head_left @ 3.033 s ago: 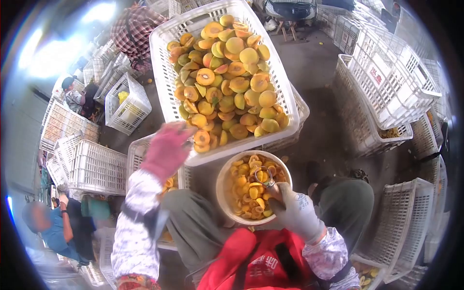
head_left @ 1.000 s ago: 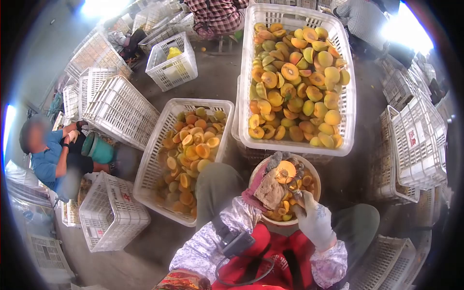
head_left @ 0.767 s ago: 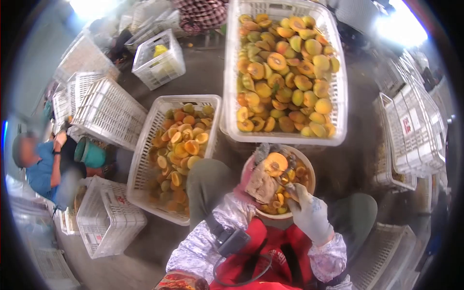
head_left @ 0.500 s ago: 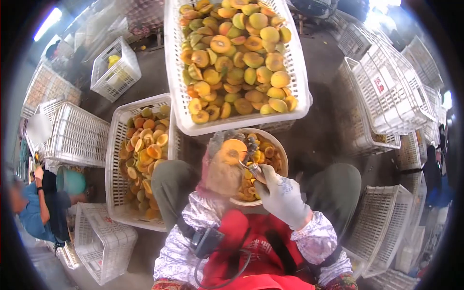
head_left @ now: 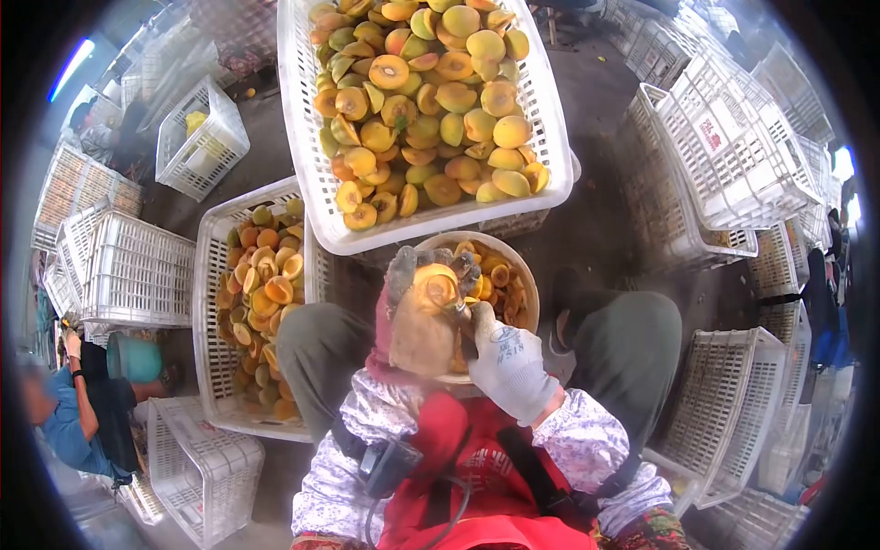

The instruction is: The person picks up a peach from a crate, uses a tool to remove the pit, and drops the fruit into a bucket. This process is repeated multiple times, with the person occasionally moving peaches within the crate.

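My left hand (head_left: 417,321), in a soiled glove with dark fingertips, is closed around a yellow peach half (head_left: 434,288) with its cut face up. My right hand (head_left: 515,359), in a pale printed glove, grips a small metal-tipped pitting tool (head_left: 465,309) against the peach half; its handle is mostly hidden by the fingers. Below both hands, a round tub (head_left: 534,298) between my knees contains cut peach pieces (head_left: 502,275).
A white crate (head_left: 307,197) of peach halves stands just ahead, with another crate (head_left: 209,339) of halves on the left. Stacked white crates (head_left: 733,151) line the right side. At far left a person (head_left: 78,412) in blue sits near a green bucket (head_left: 137,357).
The tool and my right hand have moved slightly left and down at the peach half, now tilted differently in my left hand. The whole view has shifted a little.
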